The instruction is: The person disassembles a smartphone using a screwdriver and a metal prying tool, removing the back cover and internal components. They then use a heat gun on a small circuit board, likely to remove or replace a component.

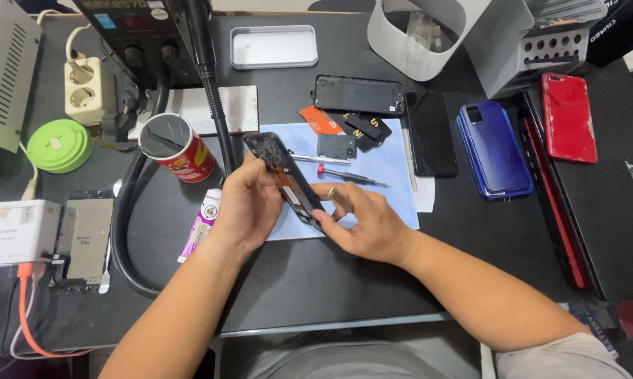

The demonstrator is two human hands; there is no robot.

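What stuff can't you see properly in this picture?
Head view:
- Opened phone: its lower end is hidden behind the left hand and right hand.
- Whatever the right fingertips pinch: too small to tell.
- Red cup: its contents are too dark to make out.
- Grey box: cut off by the left edge.
- Laptop: cut off by the right edge.

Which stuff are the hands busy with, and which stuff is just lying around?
In use:
left hand
right hand
opened phone

Lying about:
red-handled screwdriver
black back cover
blue phone
red phone
red can
glue tube
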